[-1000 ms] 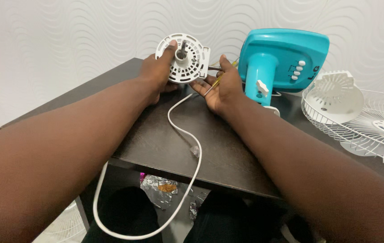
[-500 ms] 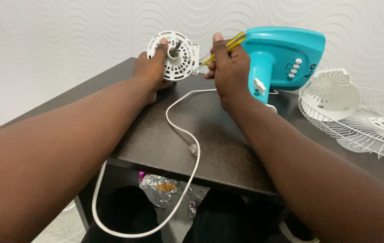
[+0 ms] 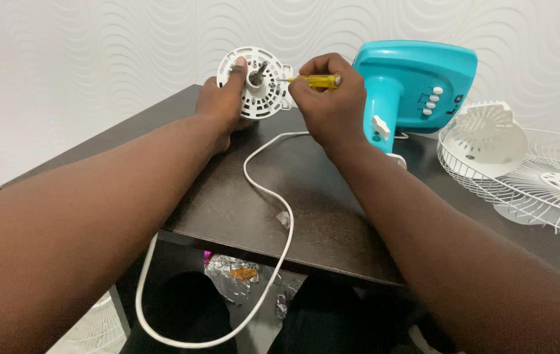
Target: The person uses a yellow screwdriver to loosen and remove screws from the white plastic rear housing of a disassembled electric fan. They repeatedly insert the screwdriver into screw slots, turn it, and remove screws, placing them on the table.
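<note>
A white round fan motor housing [image 3: 261, 88] with a metal shaft stands at the back of the dark table [image 3: 227, 196]. My left hand [image 3: 222, 98] grips its left side, thumb on the front face. In my right hand [image 3: 327, 105] is a yellow-handled screwdriver [image 3: 313, 81], held level, its tip touching the housing's right side. Just behind my right hand stands the turquoise fan base [image 3: 418, 85] with white buttons.
A white power cord [image 3: 267, 190] runs from the fan base over the table's front edge and loops down. White wire fan guards [image 3: 529, 177] lie at the right. Crumpled foil [image 3: 231, 275] lies on the floor under the table. A patterned white wall stands behind.
My right hand lifted the screwdriver from the tabletop up to the motor housing and turned it level against the housing's side. My left hand has stayed on the housing.
</note>
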